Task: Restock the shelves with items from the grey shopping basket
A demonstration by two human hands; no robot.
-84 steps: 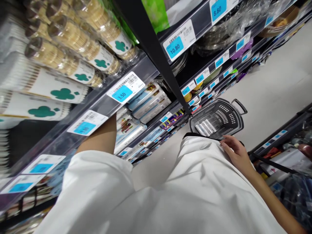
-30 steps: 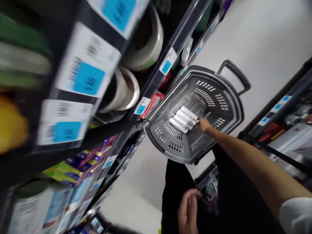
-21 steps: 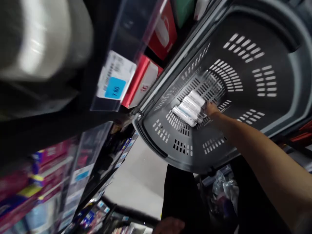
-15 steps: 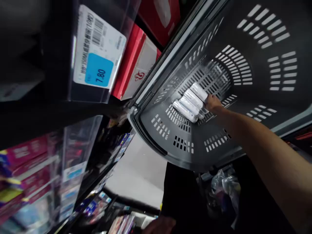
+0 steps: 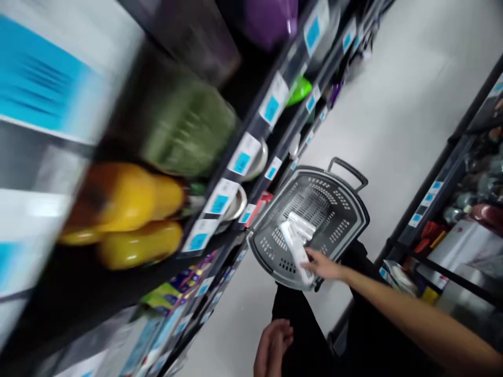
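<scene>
- Along a supermarket aisle, a dark grey perforated shopping basket [image 5: 341, 226] is sitting just in front of the person, above a pale floor [image 5: 396, 131]; what is bearing its weight is not showing.
- White cylindrical packs [image 5: 295, 242] are lying together on the basket's slotted base, stretching toward its near rim. Motion blur is smearing them, so their number and wrapping cannot be made out.
- The right hand [image 5: 324, 268] is stretching out over the basket, with its fingers [image 5: 310, 262] touching the lower end of the packs.
- Its grip is hard to read: the fingers are looking extended rather than curled, but the blur leaves it impossible to tell whether they are pinching a pack or only resting against it.
- The left hand [image 5: 273, 348] is hanging beside the black trousers [image 5: 291, 309], well apart from the basket, with its fingers loosely spread and nothing showing in them.
- Shelving [image 5: 220, 246] is running along the left of the view, carrying blurred yellow bottles [image 5: 129, 214] and blue-tagged price labels [image 5: 241, 162]; a red box [image 5: 260, 205] is sitting close to the basket's rim.
- The step in hand appears to be handling the packs inside the basket. Shifting or lifting any of them would call for the fingers closing firmly round a pack, as the packs are lying loose against one another.
</scene>
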